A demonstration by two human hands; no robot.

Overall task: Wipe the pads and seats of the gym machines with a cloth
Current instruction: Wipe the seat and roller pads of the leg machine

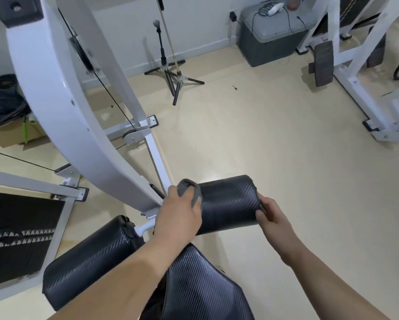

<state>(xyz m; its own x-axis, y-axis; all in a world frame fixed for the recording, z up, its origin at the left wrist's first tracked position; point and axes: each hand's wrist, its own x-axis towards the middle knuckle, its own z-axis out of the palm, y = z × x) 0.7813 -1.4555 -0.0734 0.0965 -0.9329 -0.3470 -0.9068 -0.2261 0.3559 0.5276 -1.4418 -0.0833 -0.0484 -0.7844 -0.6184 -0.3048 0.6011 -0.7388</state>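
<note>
I judge the wiping is at an early stage: my one grey cloth [189, 189], bunched in my left hand's [177, 218] curled fingers, presses the roller pad [228, 204] just beyond the seat [200, 285], my right hand's [274, 218] fingers clamped on its outer end, and the second roller pad [90, 257] left of the seat, the one seat and one distant pad [324, 63] look still to do.

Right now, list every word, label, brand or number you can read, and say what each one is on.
None: no text in this view can be read.
White machine frame, black roller pad, grey cloth: no print shows.
Cardboard box: green marking, too blurred to read.
</note>
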